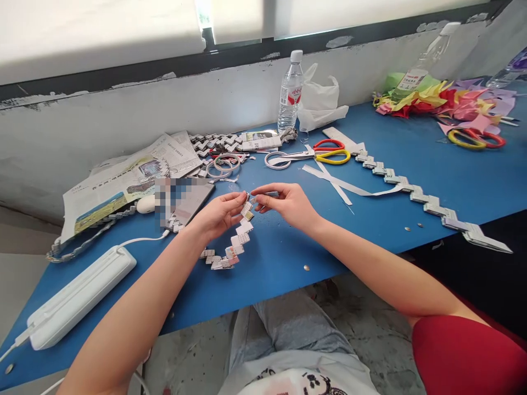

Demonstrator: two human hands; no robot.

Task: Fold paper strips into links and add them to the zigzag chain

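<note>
A short chain of folded newspaper links [234,247] hangs in a zigzag above the blue table [288,258]. My left hand [218,214] pinches the chain's top link between thumb and fingers. My right hand [284,202] meets it from the right, its fingertips closed on a small folded paper piece [258,198] pressed against that top link. The chain's lower end rests on the table near my left forearm.
A long finished paper chain [415,192] runs along the right side. Loose paper strips [337,184], red-and-yellow scissors [325,153], tape rolls [224,163], newspapers [123,178], a phone [183,200], a water bottle [290,93], a white power bank [78,296] and coloured paper [444,99] lie around.
</note>
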